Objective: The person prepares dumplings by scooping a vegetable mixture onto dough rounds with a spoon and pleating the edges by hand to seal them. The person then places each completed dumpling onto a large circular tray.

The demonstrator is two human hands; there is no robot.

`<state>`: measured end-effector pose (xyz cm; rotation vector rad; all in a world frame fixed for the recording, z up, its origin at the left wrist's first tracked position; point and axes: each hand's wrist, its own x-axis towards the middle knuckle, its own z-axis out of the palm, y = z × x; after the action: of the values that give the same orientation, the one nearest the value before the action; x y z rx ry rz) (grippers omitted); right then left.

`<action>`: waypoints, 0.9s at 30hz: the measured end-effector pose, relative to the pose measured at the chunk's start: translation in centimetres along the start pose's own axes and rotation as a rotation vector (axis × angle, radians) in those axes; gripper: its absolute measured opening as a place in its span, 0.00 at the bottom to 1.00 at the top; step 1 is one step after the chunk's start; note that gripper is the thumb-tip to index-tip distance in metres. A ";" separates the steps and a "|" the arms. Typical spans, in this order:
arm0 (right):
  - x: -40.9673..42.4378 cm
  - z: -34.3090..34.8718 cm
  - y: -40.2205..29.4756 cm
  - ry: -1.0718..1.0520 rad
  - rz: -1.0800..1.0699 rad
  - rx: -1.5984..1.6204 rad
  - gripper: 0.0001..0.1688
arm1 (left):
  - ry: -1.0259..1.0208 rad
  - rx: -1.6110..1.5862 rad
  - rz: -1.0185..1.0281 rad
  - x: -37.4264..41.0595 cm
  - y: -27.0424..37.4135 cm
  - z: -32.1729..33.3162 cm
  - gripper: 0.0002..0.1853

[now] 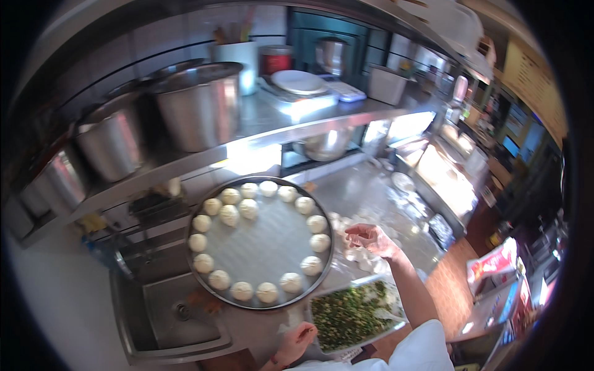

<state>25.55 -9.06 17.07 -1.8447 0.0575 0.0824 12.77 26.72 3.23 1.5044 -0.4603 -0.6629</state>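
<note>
A round metal tray [262,246] with a pale liner bears a ring of small pleated dough buns [242,291], and a couple more inside the ring at the upper left. To its right, my right hand [371,239] hovers, fingers curled, over floury pieces of dough [366,260]; whether it pinches anything does not show. Near the tray's lower right edge is my left hand [299,341], loosely curled beside a rectangular container [353,351] of chopped green filling [350,315]. A white spoon [387,315] rests in the filling.
A steel sink [181,320] lies left of the tray. On the shelf [278,127] above stand steel pots [199,106], a white scale [299,97] and a white bin [386,86]. A red and white packet [494,264] is at the right.
</note>
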 end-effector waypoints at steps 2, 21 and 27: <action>-3.7 -4.8 2.5 0.133 0.060 -0.030 0.21 | -0.006 0.236 0.022 0.6 2.0 2.1 0.10; -7.4 -24.6 33.1 0.191 0.030 -0.612 0.39 | 0.624 0.832 0.162 8.4 0.6 22.0 0.34; -7.9 -25.1 36.2 0.207 0.083 -0.667 0.41 | 0.569 0.642 0.013 9.6 -1.0 24.1 0.32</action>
<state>15.34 -43.05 -10.21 -2.5125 0.2793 -0.0387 4.01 2.31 1.95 2.1962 -0.2444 -0.0384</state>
